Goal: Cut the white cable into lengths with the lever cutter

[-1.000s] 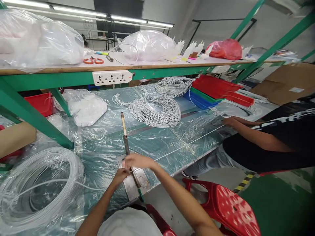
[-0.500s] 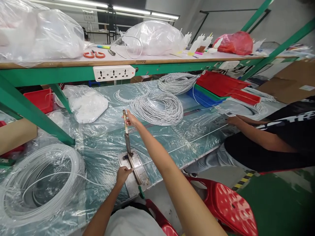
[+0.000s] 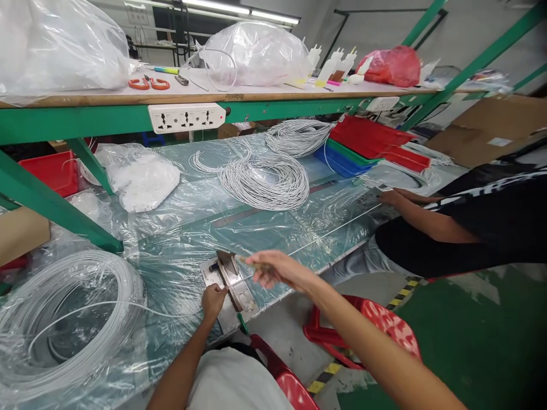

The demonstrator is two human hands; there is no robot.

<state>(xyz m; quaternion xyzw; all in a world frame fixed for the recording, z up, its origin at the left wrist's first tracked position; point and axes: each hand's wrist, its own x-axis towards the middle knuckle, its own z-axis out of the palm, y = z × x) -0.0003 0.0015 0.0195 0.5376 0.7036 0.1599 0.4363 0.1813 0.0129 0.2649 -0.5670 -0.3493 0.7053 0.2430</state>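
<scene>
A small lever cutter with a metal base plate (image 3: 247, 298) sits at the table's front edge. My right hand (image 3: 276, 269) is wrapped round its handle, and the blade (image 3: 228, 262) is tilted to the right above the base. Just left of the cutter's bar, my left hand (image 3: 212, 302) pinches a thin white cable (image 3: 171, 315). From the cutter the cable stretches right along the table (image 3: 337, 229) to a co-worker's hand (image 3: 391, 198). To my left lies a big coil of white cable (image 3: 132, 285), from which the pinched length comes.
Bundles of cut white cable (image 3: 265, 185) lie mid-table, with red, green and blue trays (image 3: 367, 139) behind. A green shelf leg (image 3: 64, 208) slants down at left. A power strip (image 3: 187, 118) hangs on the shelf edge. Red stools (image 3: 380, 324) stand at lower right.
My right hand has swung the cutter's handle from upright down to the right, toward me. My left hand keeps its pinch on the cable beside the cutter. The view has shifted slightly.
</scene>
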